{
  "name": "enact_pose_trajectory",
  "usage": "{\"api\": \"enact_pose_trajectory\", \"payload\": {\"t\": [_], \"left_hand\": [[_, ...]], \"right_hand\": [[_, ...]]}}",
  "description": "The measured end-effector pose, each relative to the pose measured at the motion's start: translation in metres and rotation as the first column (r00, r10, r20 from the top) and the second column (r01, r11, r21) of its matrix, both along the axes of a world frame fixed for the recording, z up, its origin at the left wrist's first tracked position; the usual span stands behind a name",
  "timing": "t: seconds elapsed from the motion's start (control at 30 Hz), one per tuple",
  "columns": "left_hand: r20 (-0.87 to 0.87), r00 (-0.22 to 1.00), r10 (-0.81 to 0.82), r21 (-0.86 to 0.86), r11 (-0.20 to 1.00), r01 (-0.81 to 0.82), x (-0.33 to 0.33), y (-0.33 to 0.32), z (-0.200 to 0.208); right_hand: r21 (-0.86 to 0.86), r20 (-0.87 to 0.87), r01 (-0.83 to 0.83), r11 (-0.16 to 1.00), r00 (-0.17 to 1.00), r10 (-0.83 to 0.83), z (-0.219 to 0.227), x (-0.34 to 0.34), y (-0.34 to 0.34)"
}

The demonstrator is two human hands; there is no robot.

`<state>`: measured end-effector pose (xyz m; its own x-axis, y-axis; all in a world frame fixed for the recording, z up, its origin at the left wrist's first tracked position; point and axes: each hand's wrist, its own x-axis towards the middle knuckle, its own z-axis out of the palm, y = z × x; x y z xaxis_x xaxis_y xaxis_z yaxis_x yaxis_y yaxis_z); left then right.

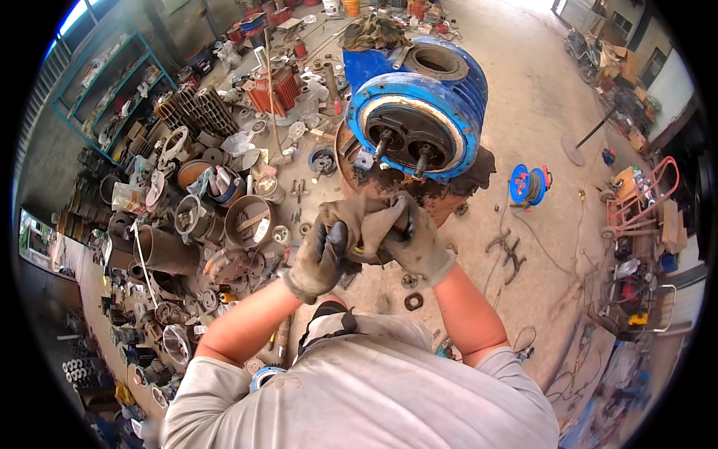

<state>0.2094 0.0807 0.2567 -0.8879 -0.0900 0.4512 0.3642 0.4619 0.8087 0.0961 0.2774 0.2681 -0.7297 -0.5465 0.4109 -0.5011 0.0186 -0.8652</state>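
Both of my hands wear dirty grey-and-black work gloves and are raised in front of my body. My left hand [319, 258] has its fingers closed on one side of a brownish rag [368, 224]. The other side of the bunched rag is gripped by my right hand [420, 243]. Whether anything lies inside the cloth is hidden. Just beyond my hands stands a large blue machine housing [470, 138], its round open end facing me. Two dark shafts [423, 160] stick out of that opening. A rusty, stained base [441, 207] lies under the housing.
Metal parts, rings and a rusty cylinder [166, 251] crowd the floor to the left. On the right are a blue cable reel [526, 187], dark metal clamps [506, 253], trailing cables and a red hand truck [649, 196]. A dark ring [413, 301] lies near my feet.
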Motion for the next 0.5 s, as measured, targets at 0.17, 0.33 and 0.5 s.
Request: {"api": "enact_pose_trajectory", "payload": {"t": [0.17,0.33,0.5], "left_hand": [[0.302,0.899,-0.318,-0.295,0.865,0.405,-0.024,-0.032,0.062],[0.326,0.935,-0.139,-0.14,0.971,0.193,-0.032,-0.021,0.052],[0.441,0.896,0.046,0.305,0.932,-0.197,-0.034,0.005,0.019]], "right_hand": [[0.072,0.076,-0.258,0.963,0.965,0.252,0.014,-0.004,0.006],[-0.163,0.297,0.006,0.987,0.954,0.044,-0.024,0.006,-0.016],[-0.376,0.363,0.181,0.909,0.931,-0.036,-0.042,0.009,-0.034]]}}
